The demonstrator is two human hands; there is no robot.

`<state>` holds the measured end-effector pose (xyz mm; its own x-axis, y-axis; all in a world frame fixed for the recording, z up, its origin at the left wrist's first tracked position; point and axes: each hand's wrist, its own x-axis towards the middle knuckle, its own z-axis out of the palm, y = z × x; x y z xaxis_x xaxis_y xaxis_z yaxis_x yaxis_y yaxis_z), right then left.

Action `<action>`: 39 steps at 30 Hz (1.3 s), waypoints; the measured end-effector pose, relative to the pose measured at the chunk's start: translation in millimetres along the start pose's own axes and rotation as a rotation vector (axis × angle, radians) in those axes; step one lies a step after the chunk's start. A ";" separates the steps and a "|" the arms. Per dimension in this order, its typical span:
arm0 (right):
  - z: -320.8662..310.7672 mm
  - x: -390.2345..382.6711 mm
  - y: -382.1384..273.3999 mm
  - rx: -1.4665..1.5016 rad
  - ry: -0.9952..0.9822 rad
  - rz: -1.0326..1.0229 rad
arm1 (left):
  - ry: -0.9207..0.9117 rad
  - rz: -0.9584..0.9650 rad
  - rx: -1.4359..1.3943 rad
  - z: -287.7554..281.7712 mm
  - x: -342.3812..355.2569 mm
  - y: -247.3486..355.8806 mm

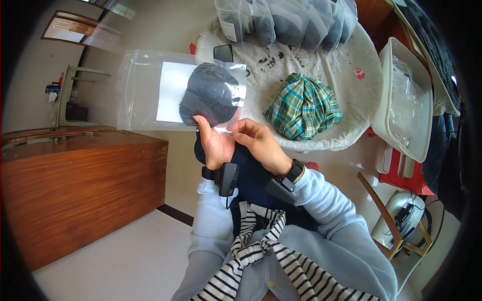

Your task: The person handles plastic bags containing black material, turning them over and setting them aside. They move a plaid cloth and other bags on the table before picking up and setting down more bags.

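Slightly left of centre, a clear plastic bag (pixel 143 90) holds a dark, rounded, speckled piece (pixel 211 95) and a white card (pixel 169 93). My left hand (pixel 217 148) grips the bag's near edge, thumb in front and the fingers mostly hidden behind it. With thumb and fingertips together, my right hand (pixel 262 144) pinches the bag's near right corner, close beside the left. Both wrists carry black strapped devices. Just right of the bag, a crumpled green plaid cloth (pixel 305 108) lies on a round surface under a white cover (pixel 346 108).
Several filled clear bags (pixel 286 25) stand at the far edge of the round surface, near scattered black bits. A phone (pixel 223 53) lies by the held bag. On the right is a white bin (pixel 384 110) with clear plastic bags; on the left, a wooden cabinet (pixel 85 185).
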<state>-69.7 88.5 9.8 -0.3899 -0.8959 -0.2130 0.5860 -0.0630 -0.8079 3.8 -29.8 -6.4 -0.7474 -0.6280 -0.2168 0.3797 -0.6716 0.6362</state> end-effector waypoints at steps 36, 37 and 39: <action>-30.9 -19.1 -26.3 0.462 0.228 -0.138 | -0.258 0.158 0.235 11.6 -10.0 -15.4; -31.0 -21.3 -27.6 0.480 0.221 -0.131 | -0.249 0.149 0.205 10.2 -12.9 -16.1; -30.6 -25.1 -30.9 0.518 0.221 -0.105 | -0.239 0.134 0.139 8.4 -17.2 -17.4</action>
<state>-99.7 126.4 23.3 -0.5720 -0.7631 -0.3009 0.7856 -0.4041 -0.4685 5.4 -4.1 -7.5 -0.8090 -0.5859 0.0460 0.4179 -0.5184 0.7461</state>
